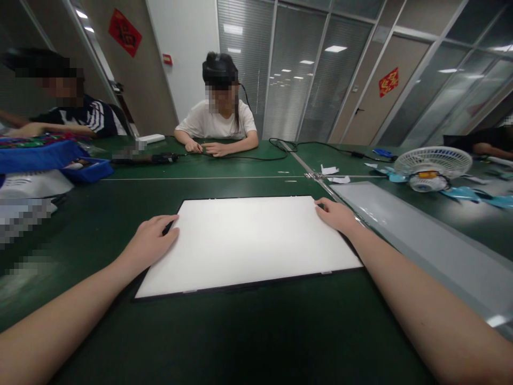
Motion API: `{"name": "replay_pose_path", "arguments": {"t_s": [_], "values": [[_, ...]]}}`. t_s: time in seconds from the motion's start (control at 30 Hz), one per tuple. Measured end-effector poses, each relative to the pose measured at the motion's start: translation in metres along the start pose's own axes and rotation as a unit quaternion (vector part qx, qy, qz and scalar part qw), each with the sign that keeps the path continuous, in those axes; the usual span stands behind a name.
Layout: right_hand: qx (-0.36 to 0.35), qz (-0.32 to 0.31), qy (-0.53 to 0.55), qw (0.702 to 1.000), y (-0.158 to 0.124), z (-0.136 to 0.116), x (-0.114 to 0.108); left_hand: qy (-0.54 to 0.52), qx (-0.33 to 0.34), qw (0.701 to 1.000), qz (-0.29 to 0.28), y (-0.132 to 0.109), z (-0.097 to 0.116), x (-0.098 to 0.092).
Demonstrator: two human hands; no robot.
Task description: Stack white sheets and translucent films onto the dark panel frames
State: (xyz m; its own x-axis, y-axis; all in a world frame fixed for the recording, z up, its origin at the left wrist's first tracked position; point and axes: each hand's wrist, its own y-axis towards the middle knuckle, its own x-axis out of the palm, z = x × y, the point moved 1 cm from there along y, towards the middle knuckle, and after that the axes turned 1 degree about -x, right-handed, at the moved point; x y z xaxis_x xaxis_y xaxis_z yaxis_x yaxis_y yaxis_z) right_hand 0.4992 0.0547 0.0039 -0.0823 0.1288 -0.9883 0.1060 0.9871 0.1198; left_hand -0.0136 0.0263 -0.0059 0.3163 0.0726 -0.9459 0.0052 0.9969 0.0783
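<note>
A flat white rectangular panel (248, 240) with a thin black frame spans the middle of the view, over the green table. My left hand (154, 238) grips its left edge, thumb on the white face and fingers at the rim. At the opposite side, my right hand (335, 215) is closed on the edge near the far right corner, partly hiding it. Small light tabs show along the near edge. Whether the panel rests fully on the table or is slightly raised, I cannot tell.
A translucent sheet (417, 240) lies to the right, beyond it a white fan (430, 163) and light-blue blades. Blue bins (40, 158) stand at the left. A black cable (256, 159) crosses the green table (240, 184) before a person (218, 120) sitting opposite. Another person (68, 115) sits left.
</note>
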Motion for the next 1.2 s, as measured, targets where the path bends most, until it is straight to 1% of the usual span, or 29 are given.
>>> {"name": "replay_pose_path", "arguments": {"t_s": [0.13,0.33,0.47,0.9,1.2], "values": [[-0.003,0.002,0.006,1.0,-0.0013,-0.0012,-0.0015,0.003,-0.003,1.0,-0.003,-0.0001,-0.0004,0.0001],[-0.004,0.011,0.006,1.0,-0.0022,-0.002,-0.0011,0.001,0.014,1.0,0.02,0.0019,-0.0033,0.0027],[-0.009,0.011,0.004,1.0,-0.0012,-0.0006,0.0002,0.003,0.008,1.0,0.02,0.0031,-0.0059,0.004],[-0.009,0.008,0.001,1.0,-0.0016,-0.0014,-0.0005,0.013,0.003,1.0,0.013,0.0003,-0.0001,0.0003],[-0.011,0.011,0.005,1.0,0.0008,-0.0001,0.0037,0.013,0.021,0.999,0.032,-0.0019,-0.0003,-0.0001]]}}
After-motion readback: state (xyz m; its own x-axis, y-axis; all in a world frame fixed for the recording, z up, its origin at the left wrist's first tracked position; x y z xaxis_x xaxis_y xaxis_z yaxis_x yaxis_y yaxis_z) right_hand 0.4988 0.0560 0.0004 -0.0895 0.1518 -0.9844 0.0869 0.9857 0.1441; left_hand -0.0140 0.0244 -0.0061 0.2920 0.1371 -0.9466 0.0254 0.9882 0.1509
